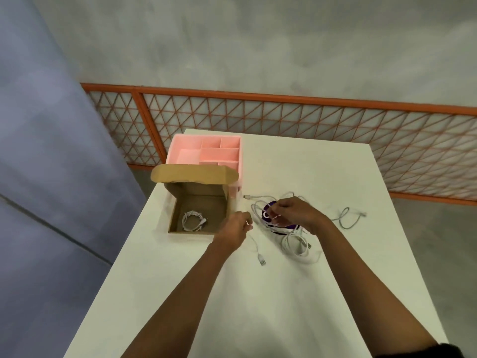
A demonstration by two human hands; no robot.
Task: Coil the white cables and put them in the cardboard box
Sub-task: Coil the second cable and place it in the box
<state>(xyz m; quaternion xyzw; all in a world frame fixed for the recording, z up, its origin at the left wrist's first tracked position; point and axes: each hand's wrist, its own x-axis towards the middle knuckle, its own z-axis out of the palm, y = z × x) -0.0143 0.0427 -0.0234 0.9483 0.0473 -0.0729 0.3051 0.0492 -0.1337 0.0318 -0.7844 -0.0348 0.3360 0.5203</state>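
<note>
An open cardboard box (180,220) stands at the table's left edge, lid flap up, with one coiled white cable (192,219) lying inside. My left hand (236,226) pinches a white cable whose USB end (262,260) trails toward me on the table. My right hand (294,211) pinches the same cable's loops (258,205) over a purple-and-white object (281,227). A second loose white cable bundle (299,248) lies just below my right hand. A short grey-white cable (348,218) lies to the right.
A pink divided organizer tray (178,146) sits behind the box at the far left corner of the white table (258,306). Beyond the table stands an orange lattice railing (309,120). A blue-grey wall panel is at the left.
</note>
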